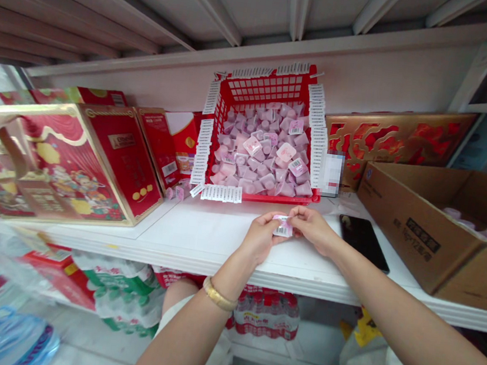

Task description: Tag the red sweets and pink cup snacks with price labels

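Just in front of the red basket (259,197), both hands meet over the white shelf (202,231). My left hand (264,234) pinches a small pink cup with a barcode label (283,227). My right hand (306,223) has its fingertips closed at the right edge of that same cup. Behind them the basket holds many pale pink cups (259,149), a few showing printed lids or barcodes. Strips of white barcode stickers (203,148) hang along the basket's rims.
A black phone (363,241) lies right of my hands, beside an open cardboard box (424,228). Red and gold gift boxes (117,161) stand at the left. Wrapped bottles (267,315) sit below the shelf. Metal shelf beams (220,8) hang overhead.
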{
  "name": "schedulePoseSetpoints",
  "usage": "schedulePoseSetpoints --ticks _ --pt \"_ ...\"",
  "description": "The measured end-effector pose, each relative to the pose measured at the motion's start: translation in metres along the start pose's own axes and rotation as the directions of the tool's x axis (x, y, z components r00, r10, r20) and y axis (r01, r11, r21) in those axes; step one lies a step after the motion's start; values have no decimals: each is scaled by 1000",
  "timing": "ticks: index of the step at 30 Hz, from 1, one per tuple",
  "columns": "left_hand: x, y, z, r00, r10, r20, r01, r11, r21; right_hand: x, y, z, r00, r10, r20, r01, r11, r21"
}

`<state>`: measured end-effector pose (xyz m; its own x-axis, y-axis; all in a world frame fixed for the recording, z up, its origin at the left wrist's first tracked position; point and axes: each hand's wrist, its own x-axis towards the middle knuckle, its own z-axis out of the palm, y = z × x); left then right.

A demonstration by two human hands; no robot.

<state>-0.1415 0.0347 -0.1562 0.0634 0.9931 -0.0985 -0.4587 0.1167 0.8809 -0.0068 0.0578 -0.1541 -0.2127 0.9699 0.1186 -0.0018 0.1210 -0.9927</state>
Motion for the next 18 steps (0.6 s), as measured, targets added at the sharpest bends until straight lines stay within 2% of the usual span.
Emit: schedulePoseSetpoints --ticks 6,11,15,18 --pt "-4 4 1 1000 -1 -11 1 1000 -10 2 3 -1 1000 -2 -1 2 1000 16" --pt "-3 5 2 1000 9 -29 -10 999 -33 5 0 0 997 -44 -63 44 999 -10" --pt "-5 5 4 998 65 -17 -65 997 30 6 -11 -3 986 -111 -123 101 992 -79" --pt "-11 10 17 988 154 0 -153 982 111 -3 -30 -13 969 -193 -154 170 974 -151"
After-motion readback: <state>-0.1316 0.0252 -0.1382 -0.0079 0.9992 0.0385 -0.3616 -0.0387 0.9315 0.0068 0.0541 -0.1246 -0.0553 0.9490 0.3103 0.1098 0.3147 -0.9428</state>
